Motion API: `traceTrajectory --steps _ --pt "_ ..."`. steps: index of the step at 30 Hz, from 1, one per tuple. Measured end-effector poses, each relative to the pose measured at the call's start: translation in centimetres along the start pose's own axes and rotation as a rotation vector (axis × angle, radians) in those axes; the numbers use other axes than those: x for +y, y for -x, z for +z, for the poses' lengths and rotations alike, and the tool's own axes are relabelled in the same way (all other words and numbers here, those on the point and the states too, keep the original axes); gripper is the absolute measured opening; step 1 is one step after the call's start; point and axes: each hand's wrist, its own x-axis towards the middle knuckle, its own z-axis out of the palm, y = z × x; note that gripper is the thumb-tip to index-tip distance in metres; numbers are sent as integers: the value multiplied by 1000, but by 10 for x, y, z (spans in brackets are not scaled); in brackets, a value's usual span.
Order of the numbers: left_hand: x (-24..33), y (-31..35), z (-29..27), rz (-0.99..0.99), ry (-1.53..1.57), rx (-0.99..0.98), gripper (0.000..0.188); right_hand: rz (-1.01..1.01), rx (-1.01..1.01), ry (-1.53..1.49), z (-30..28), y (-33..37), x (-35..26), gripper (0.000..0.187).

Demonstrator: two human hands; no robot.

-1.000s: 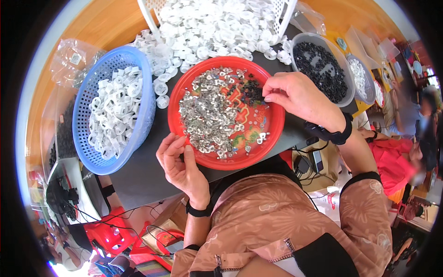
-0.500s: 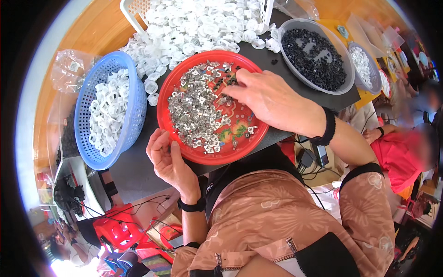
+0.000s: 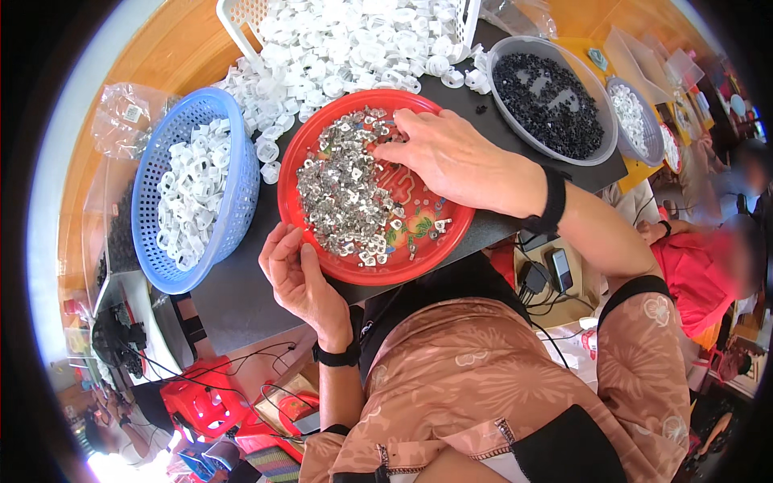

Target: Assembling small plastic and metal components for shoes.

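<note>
A red round tray [image 3: 439, 249] with a printed fruit pattern holds a heap of small shiny metal pieces [image 3: 342, 197]. My right hand [image 3: 455, 157] reaches over its right side, thumb and forefinger apart, fingertips down at the edge of the heap; the other fingertips are hidden behind the hand. No held piece shows in it. At the tray's near-left rim is my left hand [image 3: 302, 282], palm turned up, fingers loosely bent and thumb apart, holding nothing that I can see. Whether it touches the rim is hard to tell.
Left of the tray, a blue basket [image 3: 241, 201] holds white plastic pieces. A large pile of similar white pieces [image 3: 346, 48] spills from a white basket behind. At the right stand a bowl of black pieces [image 3: 555, 105] and a smaller bowl of white ones [image 3: 632, 117]. Another person [image 3: 696, 274] sits farther right.
My right hand has moved slightly left and away from me over the tray, its fingers sweeping toward the heap; dark bits by its fingertips are now mostly covered. My left hand has barely moved.
</note>
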Motion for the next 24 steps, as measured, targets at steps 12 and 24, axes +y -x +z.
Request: traceTrajectory --steps 12,24 --pt "3 2 -3 -21 25 21 17 187 97 64 -32 6 42 9" --pt "0 0 -2 0 57 14 14 435 -53 353 -16 -32 105 16"
